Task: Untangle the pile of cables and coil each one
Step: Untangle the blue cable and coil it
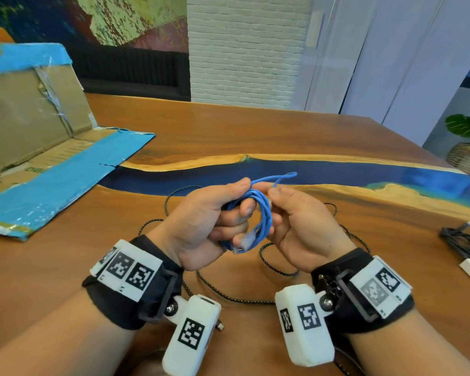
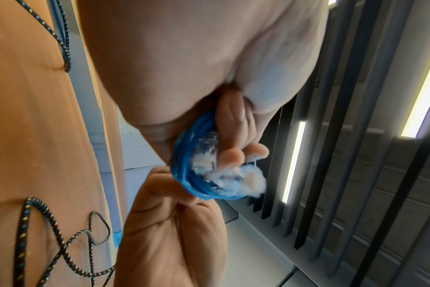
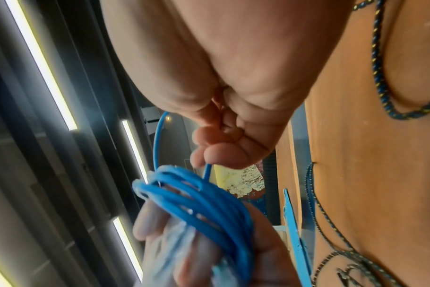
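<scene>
Above the wooden bench [image 1: 255,126], the left hand [image 1: 201,226] clenches a coiled thin blue cable [image 1: 258,213]; the right hand [image 1: 301,223] pinches its loose end. Only the left wrist view shows the clear plug [image 2: 206,153]. A braided black cable [image 1: 228,294] lies beneath.

Blurred beside the left hand [image 3: 184,250] fingers: clear plug [image 2: 206,153] of the blue cable [image 1: 255,213]. Hidden under both wrists: stretches of braided cable [image 1: 236,297].

Coil [image 1: 251,213] above table [image 1: 255,126] (between hands); cardboard [image 1: 38,147] left.
</scene>
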`<state>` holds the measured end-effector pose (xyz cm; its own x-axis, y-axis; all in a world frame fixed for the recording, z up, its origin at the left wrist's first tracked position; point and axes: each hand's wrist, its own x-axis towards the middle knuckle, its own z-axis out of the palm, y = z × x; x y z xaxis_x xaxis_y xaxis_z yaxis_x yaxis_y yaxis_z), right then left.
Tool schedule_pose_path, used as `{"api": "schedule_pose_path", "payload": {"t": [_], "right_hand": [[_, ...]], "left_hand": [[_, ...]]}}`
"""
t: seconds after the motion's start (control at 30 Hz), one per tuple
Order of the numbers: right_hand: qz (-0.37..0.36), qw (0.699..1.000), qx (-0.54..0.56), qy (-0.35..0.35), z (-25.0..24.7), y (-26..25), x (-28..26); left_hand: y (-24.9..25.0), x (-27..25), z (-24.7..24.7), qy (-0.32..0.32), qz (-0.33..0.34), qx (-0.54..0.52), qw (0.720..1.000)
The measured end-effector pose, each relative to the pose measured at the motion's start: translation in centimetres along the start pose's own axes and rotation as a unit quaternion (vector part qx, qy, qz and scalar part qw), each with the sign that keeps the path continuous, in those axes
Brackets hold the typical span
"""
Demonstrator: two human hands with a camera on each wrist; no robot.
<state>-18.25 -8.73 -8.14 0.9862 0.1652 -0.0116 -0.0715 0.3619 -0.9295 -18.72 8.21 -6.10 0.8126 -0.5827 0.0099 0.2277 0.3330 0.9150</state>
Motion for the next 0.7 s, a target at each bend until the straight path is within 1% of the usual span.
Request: {"api": "schedule_pose_path", "payload": {"t": [0.07, 0.17, 0.23, 0.33, 0.4, 0.43, 0.47, 0.57, 0.6, 0.7], "right_hand": [[0.002, 0.995, -0.086, -0.048, 0.4, 0.5, -0.2], [-0.027, 0.99, -0.125, -0.06, 0.5, 0.3, -0.5], [-0.059, 0.99, -0.124, -0.038, 0.3, 0.0, -0.4], [-0.096, 0.99, -0.096, 0.024, 0.1, 0.1, -0.1], [-0.125, 0.987, -0.093, 0.041, 0.2, 0.1, -0.2], [-0.138, 0.985, -0.101, 0.038, 0.3, -0.1, -0.3], [-0.147, 0.983, -0.104, 0.019, 0.3, -0.2, -0.4], [-0.148, 0.978, -0.122, -0.086, 0.1, -0.3, -0.7], [-0.15, 0.973, -0.138, -0.107, 0.0, -0.3, -0.8], [-0.166, 0.963, -0.168, -0.127, -0.1, -0.1, -0.9]], "left_hand": [[0.0, 0.0, 0.1, 0.004, 0.008, -0.014, 1.0], [-0.1, 0.2, 0.1, 0.031, 0.02, -0.015, 0.999], [-0.3, 0.4, 0.1, 0.052, 0.028, -0.006, 0.998], [-0.4, 0.6, 0.2, 0.083, 0.038, -0.012, 0.996], [-0.4, 0.7, 0.1, 0.099, 0.048, -0.016, 0.994], [-0.4, 0.9, 0.0, 0.107, 0.054, -0.02, 0.993], [-0.4, 0.9, -0.1, 0.114, 0.06, -0.026, 0.991], [-0.3, 1.1, -0.6, 0.137, 0.076, -0.052, 0.986], [-0.3, 1.1, -0.6, 0.141, 0.079, -0.059, 0.985], [-0.2, 1.1, -0.7, 0.142, 0.079, -0.068, 0.984]]}}
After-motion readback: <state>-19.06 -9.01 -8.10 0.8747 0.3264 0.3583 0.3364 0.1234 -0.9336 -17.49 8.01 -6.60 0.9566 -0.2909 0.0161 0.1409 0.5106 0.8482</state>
